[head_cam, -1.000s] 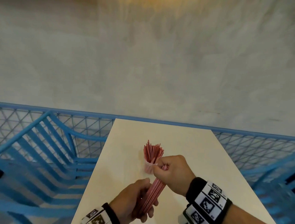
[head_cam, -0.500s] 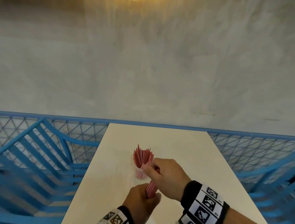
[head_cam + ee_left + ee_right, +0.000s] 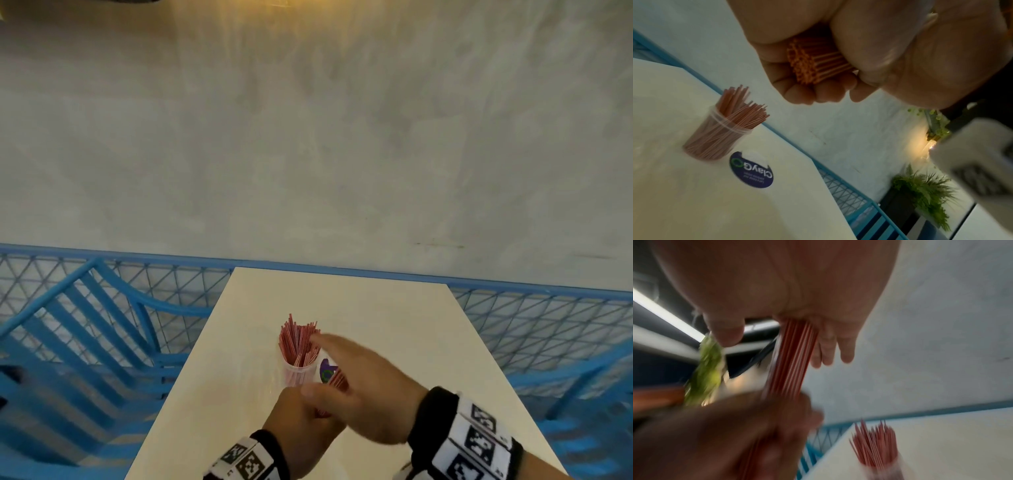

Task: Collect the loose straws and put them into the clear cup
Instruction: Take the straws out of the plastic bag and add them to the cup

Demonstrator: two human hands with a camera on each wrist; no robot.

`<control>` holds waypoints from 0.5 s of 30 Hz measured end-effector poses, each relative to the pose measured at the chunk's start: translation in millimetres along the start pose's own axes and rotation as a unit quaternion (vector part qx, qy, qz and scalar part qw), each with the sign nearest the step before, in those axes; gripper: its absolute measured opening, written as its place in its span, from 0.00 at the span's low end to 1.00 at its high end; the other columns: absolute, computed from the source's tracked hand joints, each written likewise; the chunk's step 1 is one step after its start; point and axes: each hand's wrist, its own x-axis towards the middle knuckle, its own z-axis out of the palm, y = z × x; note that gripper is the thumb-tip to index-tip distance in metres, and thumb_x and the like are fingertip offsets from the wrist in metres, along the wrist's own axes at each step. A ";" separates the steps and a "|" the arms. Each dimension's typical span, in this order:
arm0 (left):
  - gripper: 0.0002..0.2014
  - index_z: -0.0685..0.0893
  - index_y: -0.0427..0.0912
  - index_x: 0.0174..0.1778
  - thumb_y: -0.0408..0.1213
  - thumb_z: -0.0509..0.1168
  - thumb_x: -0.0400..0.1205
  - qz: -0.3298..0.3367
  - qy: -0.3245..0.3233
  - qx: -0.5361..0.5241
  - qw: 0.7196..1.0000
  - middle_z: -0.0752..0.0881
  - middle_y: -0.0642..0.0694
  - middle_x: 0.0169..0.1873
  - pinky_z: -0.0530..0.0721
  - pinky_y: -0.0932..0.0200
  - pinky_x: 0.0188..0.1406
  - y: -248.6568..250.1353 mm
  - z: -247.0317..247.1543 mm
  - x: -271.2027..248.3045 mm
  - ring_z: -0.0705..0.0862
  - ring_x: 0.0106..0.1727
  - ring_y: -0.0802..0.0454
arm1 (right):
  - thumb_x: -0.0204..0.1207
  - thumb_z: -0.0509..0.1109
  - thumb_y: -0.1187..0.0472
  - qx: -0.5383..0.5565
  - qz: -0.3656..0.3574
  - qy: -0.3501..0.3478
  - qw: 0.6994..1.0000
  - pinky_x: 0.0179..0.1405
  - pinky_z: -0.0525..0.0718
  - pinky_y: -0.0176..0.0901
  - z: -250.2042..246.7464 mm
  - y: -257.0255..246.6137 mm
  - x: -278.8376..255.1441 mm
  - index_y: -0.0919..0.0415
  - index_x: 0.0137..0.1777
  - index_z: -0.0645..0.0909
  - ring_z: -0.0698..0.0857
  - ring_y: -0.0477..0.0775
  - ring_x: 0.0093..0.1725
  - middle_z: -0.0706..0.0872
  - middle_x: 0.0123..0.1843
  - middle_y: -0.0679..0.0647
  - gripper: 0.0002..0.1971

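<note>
1. The cup (image 3: 298, 371), clear plastic, stands on the table (image 3: 394, 329) packed with thin red-and-white straws (image 3: 298, 339) (fanned out).
2. The left hand (image 3: 301, 423) clamps a loose bundle (image 3: 813, 65) just in front of the cup.
3. The right hand (image 3: 366, 387), fingers straight, lies flat against the bundle's top.

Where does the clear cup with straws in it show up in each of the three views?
Head: clear cup at centre-bottom on the table, just beyond the hands.
Left wrist: cup at left, standing on the table.
Right wrist: bottom right, blurred.
Shared landmark: the blue table-edge rail.
</note>
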 end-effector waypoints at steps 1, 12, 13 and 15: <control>0.08 0.87 0.46 0.41 0.40 0.63 0.79 -0.004 -0.018 -0.003 1.000 0.87 0.51 0.34 0.87 0.58 0.45 2.6 1.6 1.4 0.85 0.38 0.56 | 0.77 0.53 0.32 -0.007 0.007 -0.039 0.999 0.80 0.61 0.47 5.4 -1.0 -0.2 0.43 0.82 0.50 0.59 0.46 0.82 0.57 0.84 0.41 0.36; 0.19 0.77 0.43 0.22 0.35 0.65 0.81 -0.036 0.084 -0.136 0.986 0.77 0.50 0.17 0.73 0.64 0.21 35.5 -38.5 12.9 0.71 0.17 0.55 | 0.80 0.51 0.35 0.528 0.088 0.237 0.811 0.78 0.68 0.53 -24.1 18.8 2.2 0.52 0.71 0.74 0.77 0.43 0.72 0.81 0.71 0.48 0.29; 0.18 0.77 0.41 0.23 0.35 0.65 0.82 -0.020 0.107 -0.167 0.980 0.77 0.47 0.19 0.73 0.63 0.21 43.6 -47.2 15.9 0.72 0.19 0.53 | 0.80 0.53 0.36 0.601 0.136 0.211 0.758 0.73 0.75 0.55 -21.8 22.4 1.6 0.58 0.67 0.77 0.82 0.49 0.65 0.86 0.65 0.54 0.30; 0.16 0.78 0.39 0.25 0.34 0.64 0.81 0.012 0.141 -0.214 0.966 0.78 0.42 0.22 0.74 0.61 0.20 55.0 -58.4 22.1 0.74 0.21 0.50 | 0.80 0.56 0.39 0.648 0.204 0.116 0.725 0.57 0.84 0.56 -5.0 21.6 -1.9 0.68 0.60 0.80 0.88 0.59 0.51 0.89 0.57 0.66 0.30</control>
